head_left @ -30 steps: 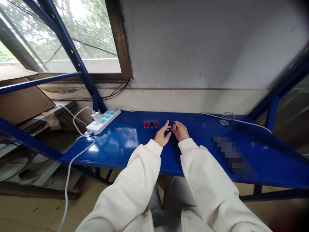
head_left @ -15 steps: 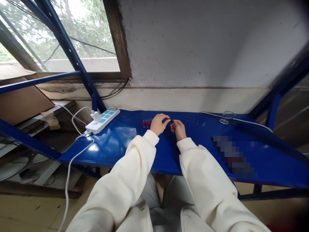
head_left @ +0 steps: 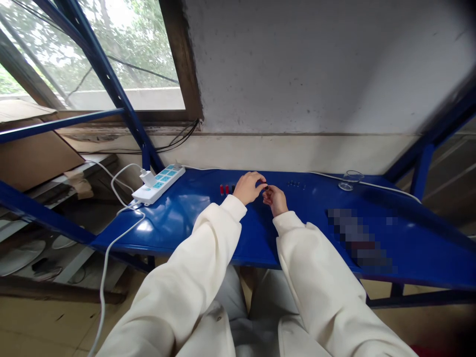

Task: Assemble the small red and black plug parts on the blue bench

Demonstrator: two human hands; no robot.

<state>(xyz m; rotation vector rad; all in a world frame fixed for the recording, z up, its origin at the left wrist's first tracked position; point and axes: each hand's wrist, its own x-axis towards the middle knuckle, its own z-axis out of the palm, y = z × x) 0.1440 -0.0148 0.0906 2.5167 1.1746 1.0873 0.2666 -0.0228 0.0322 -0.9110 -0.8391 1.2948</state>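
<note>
My left hand [head_left: 249, 187] and my right hand [head_left: 275, 198] meet above the blue table, fingertips almost touching. A small dark piece [head_left: 266, 187] shows between their fingertips; its kind is too small to make out. Both hands are closed in a pinch around it. Just left of my left hand stand two small red cylinders [head_left: 224, 189] side by side. A small black cylinder [head_left: 233, 189] beside them is partly covered by that hand. Several tiny metal parts [head_left: 295, 184], perhaps screws, lie in a loose group to the right of my right hand.
A white power strip [head_left: 158, 186] with a plug and cable lies at the table's left end. Toward the back right stands a clear glass [head_left: 349, 181], near a white cable. A blurred-out dark object [head_left: 359, 243] lies at right. Blue posts frame the table [head_left: 178, 223].
My left hand has shifted slightly right and up, uncovering more of the black cylinder. Less of the dark piece shows between the fingertips. My right hand stays nearly in place.
</note>
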